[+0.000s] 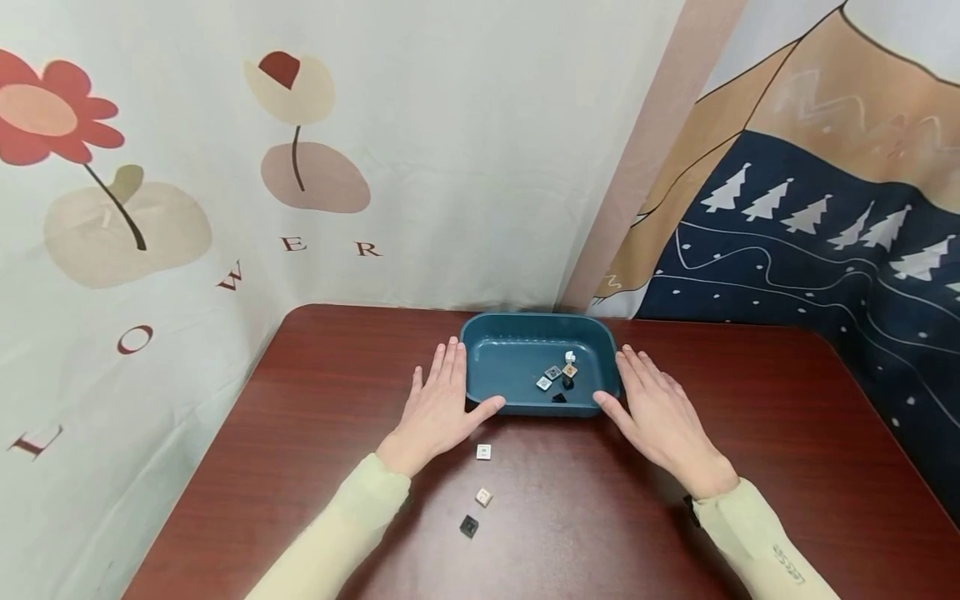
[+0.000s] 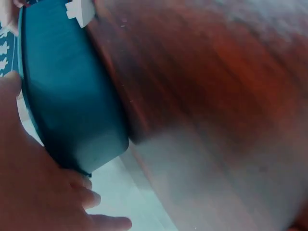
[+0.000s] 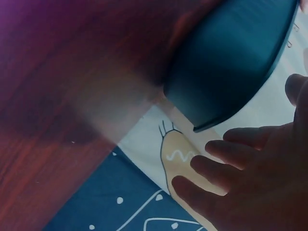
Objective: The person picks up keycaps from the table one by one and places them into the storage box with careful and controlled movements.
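The blue tray [image 1: 510, 367] sits at the far side of the table [image 1: 337, 375], between the left hand [image 1: 438, 408] and the right hand [image 1: 663, 412]. Each grip lies straight-fingered along a side, uncurled. Uneven pushing could slew the tray; drawing it nearer could knock the 3 loose pieces [image 1: 483, 452]; tilting could slide the pieces inside [image 1: 552, 372] toward 1 wall.

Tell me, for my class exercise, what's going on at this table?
A person has both hands at a blue tray on a brown table: the left hand at its left end, the right hand at its right. Small pieces lie inside, in its right half. Three more, a white piece, a cream piece and a black piece, lie outside, nearer the person.
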The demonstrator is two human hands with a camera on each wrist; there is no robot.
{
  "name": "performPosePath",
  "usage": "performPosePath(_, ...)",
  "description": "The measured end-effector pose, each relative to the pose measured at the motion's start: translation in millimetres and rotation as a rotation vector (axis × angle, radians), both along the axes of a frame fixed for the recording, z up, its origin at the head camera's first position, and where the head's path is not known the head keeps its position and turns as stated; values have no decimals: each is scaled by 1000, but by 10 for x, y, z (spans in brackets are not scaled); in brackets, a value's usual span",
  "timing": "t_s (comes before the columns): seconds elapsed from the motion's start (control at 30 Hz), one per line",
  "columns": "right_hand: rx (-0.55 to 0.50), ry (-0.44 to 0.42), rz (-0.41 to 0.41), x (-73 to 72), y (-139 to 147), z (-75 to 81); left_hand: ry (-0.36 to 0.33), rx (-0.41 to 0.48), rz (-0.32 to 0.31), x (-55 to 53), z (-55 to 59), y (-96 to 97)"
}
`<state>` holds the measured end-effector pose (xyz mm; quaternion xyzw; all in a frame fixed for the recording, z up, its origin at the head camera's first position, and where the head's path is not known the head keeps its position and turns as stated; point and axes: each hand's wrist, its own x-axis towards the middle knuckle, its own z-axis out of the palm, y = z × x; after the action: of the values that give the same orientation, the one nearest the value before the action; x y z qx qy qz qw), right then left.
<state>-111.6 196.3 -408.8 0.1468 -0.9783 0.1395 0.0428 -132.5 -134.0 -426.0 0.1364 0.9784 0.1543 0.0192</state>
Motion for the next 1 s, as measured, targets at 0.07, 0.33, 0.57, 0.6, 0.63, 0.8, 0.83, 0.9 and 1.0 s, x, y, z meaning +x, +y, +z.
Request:
performPosePath(0.07,4,-15,0,-5,3,-30,-11,2,-5,5,30,-18)
performPosePath(0.33,10,-42,14,-7,0,-99,-11,63,4,45,172,-220)
performPosePath(0.57,15,-37,11,19,2,-121,23,40,39,137,296,-639)
performPosePath(0.6,18,-35,11,22,2,-124,23,39,47,158,311,-704)
performPosePath(0.63,19,-32,12,22,-3,-126,23,36,56,183,320,-777)
performPosePath(0.8,25,-20,20,29,-19,-124,14,16,78,348,347,-1093)
performPosePath(0.83,27,-19,20,30,-18,-124,15,9,75,382,346,-1142)
performPosePath(0.9,31,-21,18,32,-18,-122,18,5,61,446,339,-1223)
performPosePath(1.0,32,-35,18,30,-13,-119,20,-3,14,533,310,-1297)
